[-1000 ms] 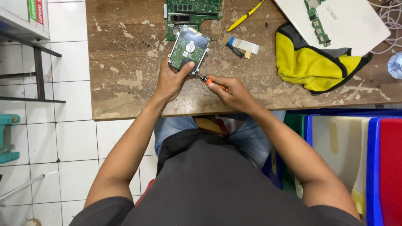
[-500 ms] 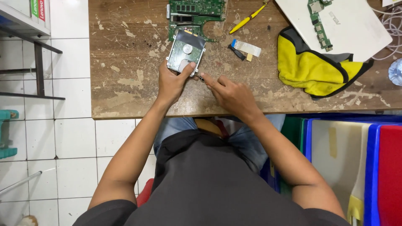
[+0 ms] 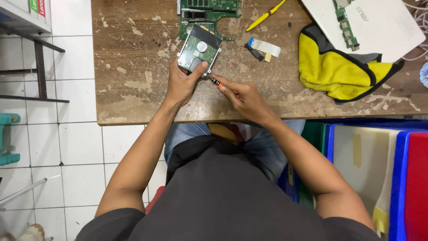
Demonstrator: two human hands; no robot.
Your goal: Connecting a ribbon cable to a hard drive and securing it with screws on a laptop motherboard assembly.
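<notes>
A small hard drive (image 3: pixel 199 48) with its green circuit board facing up lies tilted on the worn wooden table (image 3: pixel 133 89). My left hand (image 3: pixel 180 82) grips its near edge, thumb on top. My right hand (image 3: pixel 245 100) holds a small screwdriver (image 3: pixel 217 83) with an orange and black shaft. The screwdriver's tip meets the drive's near right corner.
A green motherboard (image 3: pixel 209 11) lies behind the drive. A yellow tool (image 3: pixel 265 15), a flat ribbon cable (image 3: pixel 264 47), a yellow and grey cloth (image 3: pixel 343 67) and a white laptop shell (image 3: pixel 379 22) lie to the right. Blue and red bins (image 3: pixel 401 178) stand at the right of my legs.
The view has shifted slightly. My left hand keeps its hold on the drive, and my right hand still works the screwdriver at the same corner.
</notes>
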